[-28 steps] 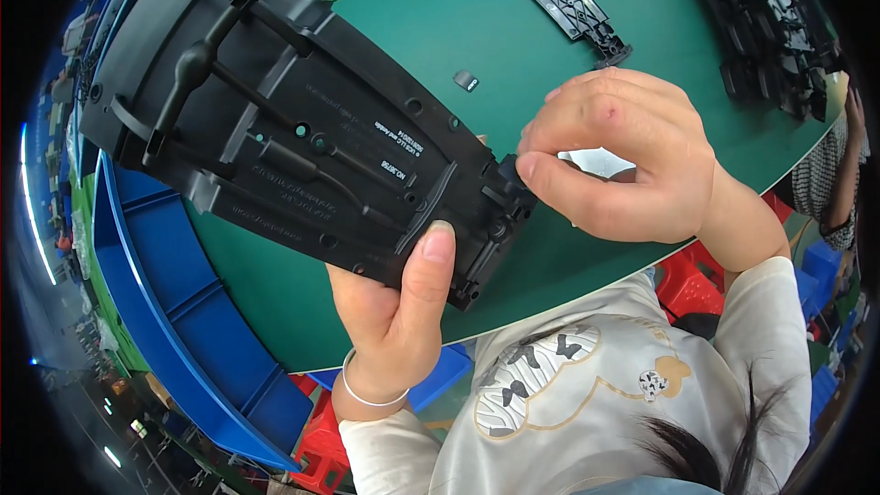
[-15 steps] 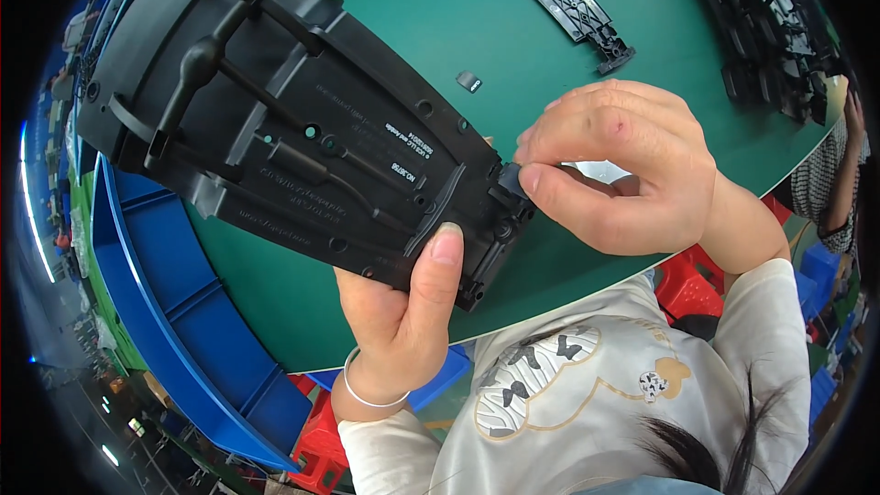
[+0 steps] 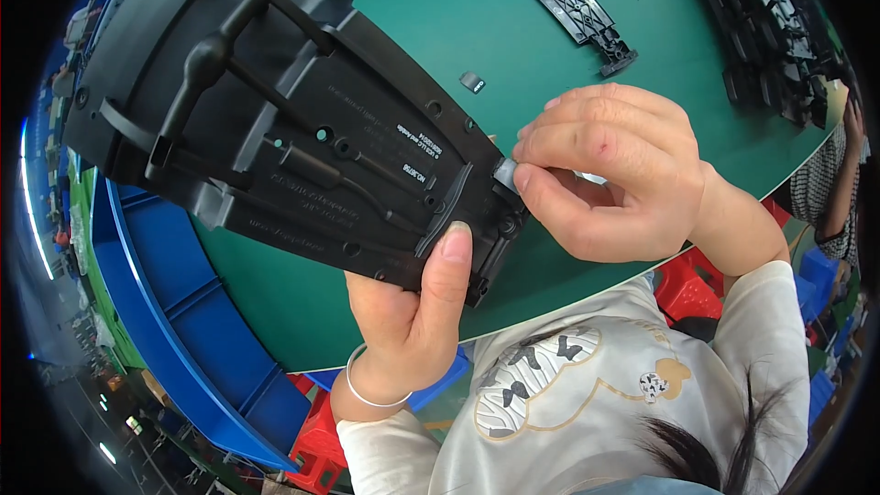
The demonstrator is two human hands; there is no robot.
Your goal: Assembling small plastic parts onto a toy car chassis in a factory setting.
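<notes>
A long black moulded plastic panel (image 3: pixel 275 128) with ribs and holes is held above the green table (image 3: pixel 513 46). My left hand (image 3: pixel 412 312) grips its near end from below, thumb lying up across the panel's face. My right hand (image 3: pixel 614 174) pinches a small grey clip (image 3: pixel 505 172) between thumb and forefinger, pressed against the panel's right end edge.
Another small grey clip (image 3: pixel 471 82) lies loose on the table. A narrow black plastic strip (image 3: pixel 573 5) lies at the back and a pile of black parts (image 3: pixel 770 27) at the far right. Blue bins (image 3: pixel 174 312) stand left, red stools (image 3: pixel 687 284) below. Another person's arm (image 3: pixel 839 183) shows at the right rim.
The panel has risen slightly and shifted left. My right hand's fingertips have closed tighter on the grey clip at the panel's end; my left thumb has slid a little higher.
</notes>
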